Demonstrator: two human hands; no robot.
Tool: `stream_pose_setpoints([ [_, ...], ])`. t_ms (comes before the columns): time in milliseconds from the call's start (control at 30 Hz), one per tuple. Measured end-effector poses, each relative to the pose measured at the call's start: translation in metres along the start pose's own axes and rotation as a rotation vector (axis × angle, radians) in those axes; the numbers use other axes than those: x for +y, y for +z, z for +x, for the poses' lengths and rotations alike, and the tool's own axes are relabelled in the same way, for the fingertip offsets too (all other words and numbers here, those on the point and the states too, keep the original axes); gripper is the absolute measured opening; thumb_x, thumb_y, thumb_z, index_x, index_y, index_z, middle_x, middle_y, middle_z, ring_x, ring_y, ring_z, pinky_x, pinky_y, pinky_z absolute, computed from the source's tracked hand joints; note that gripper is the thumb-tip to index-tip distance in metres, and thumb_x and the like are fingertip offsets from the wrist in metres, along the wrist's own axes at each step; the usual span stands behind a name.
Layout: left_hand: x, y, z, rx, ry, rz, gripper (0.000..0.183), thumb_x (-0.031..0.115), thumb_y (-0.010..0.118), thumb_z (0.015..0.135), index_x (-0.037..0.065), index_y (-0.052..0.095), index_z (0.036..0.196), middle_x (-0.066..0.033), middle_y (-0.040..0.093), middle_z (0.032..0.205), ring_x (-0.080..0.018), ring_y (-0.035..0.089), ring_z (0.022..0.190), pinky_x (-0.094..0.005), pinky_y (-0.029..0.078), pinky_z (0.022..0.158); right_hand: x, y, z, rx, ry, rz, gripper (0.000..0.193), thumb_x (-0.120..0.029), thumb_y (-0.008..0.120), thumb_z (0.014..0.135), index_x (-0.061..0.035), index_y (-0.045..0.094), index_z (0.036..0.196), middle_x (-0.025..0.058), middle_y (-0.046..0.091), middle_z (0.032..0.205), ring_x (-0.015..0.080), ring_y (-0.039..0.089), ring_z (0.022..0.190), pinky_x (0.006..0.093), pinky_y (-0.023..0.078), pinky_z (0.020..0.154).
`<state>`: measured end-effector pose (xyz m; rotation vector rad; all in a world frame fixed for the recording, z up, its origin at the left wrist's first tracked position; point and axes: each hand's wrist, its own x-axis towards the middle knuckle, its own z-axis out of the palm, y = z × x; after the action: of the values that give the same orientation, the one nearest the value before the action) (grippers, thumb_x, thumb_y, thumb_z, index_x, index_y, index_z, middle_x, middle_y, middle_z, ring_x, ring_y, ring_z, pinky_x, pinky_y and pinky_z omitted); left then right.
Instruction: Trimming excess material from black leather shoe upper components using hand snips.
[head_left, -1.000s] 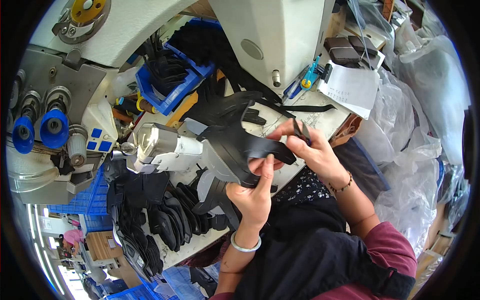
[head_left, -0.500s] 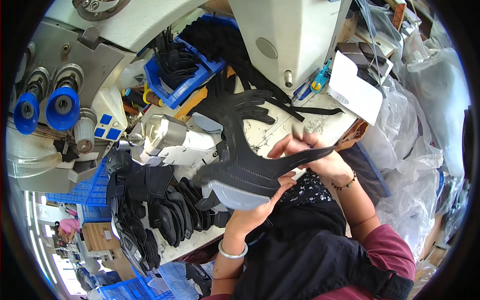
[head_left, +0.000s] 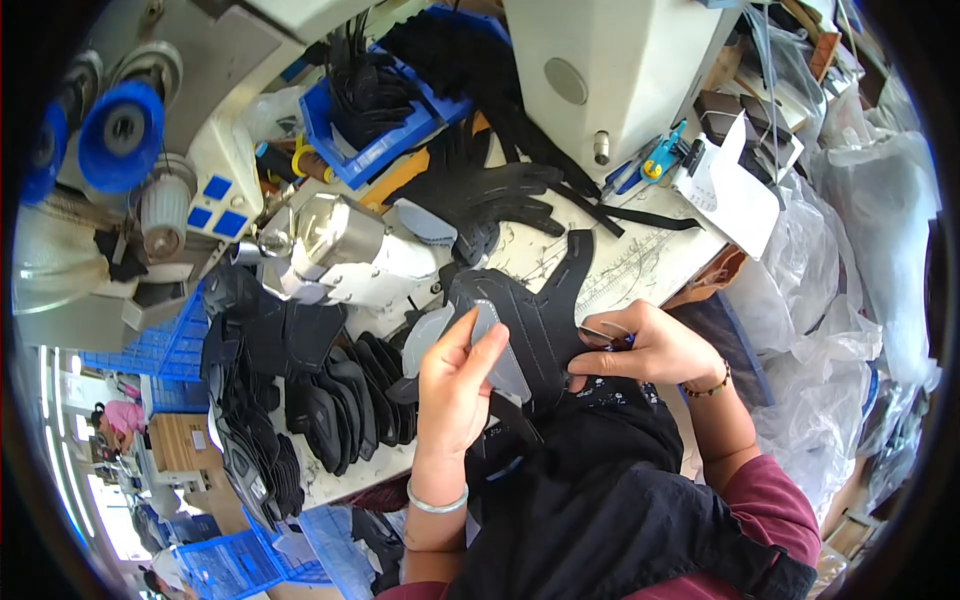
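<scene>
A black stitched piece with light grey panels (head_left: 545,330) is held up in front of me, one strap-like arm pointing to the far side. My left hand (head_left: 455,385) pinches it at a grey panel, thumb and fingers closed on the near left part. My right hand (head_left: 645,345) is closed at the piece's right edge, its fingertips touching or very near the material. Something thin and pale shows between those fingers, too small to make out. Beyond the piece, a stack of flat black pieces (head_left: 480,195) lies on the white worktable (head_left: 640,265).
A metal sewing machine part (head_left: 335,240) stands left of centre. Piled black padded pieces (head_left: 330,420) cover the table's left side. Blue bins (head_left: 350,160) with black pieces, blue thread snips (head_left: 665,155) and white paper (head_left: 735,195) are farther back. Clear plastic bags (head_left: 830,300) fill the right.
The black piece has turned, its long arm swinging from the right to the far side. My left hand has shifted from its near edge to a grey panel. My right hand has moved slightly nearer.
</scene>
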<state>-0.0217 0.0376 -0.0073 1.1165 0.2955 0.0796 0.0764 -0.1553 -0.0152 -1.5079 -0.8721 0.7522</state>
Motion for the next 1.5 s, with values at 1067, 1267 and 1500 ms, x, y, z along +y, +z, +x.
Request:
stream_pose_setpoints([
  [1067,-0.012,0.004,-0.007,0.221,0.267,0.243,0.016,0.001,0.062,0.086,-0.007,0.061,0.100,0.0053,0.053,0.075,0.0002,0.041,0.064,-0.0151,0.032,0.056,0.006,-0.004,0.017,0.629,-0.351,-0.502,0.016,-0.004,0.070,0.076,-0.0025,0.061,0.089,0.0097,0.057,0.092,0.0209,0.058,0.076,0.0294,0.046,0.064],
  [1267,-0.009,0.012,-0.009,0.191,0.248,0.394,0.022,0.002,0.066,0.084,-0.006,0.060,0.103,0.0023,0.056,0.080,-0.0013,0.047,0.069,-0.0157,0.038,0.061,-0.003,-0.007,0.017,0.210,-0.294,-0.408,0.018,-0.007,0.068,0.076,-0.0015,0.062,0.092,0.0117,0.060,0.095,0.0265,0.062,0.078,0.0344,0.049,0.068],
  [1500,0.001,0.018,-0.006,0.038,0.258,0.618,0.033,0.003,0.071,0.080,-0.005,0.056,0.108,-0.0042,0.062,0.096,-0.0079,0.056,0.086,-0.0222,0.046,0.078,0.005,-0.016,0.020,0.050,-0.112,-0.306,0.020,-0.010,0.067,0.075,0.0025,0.062,0.090,0.0139,0.063,0.078,0.0238,0.062,0.069,0.0330,0.048,0.065],
])
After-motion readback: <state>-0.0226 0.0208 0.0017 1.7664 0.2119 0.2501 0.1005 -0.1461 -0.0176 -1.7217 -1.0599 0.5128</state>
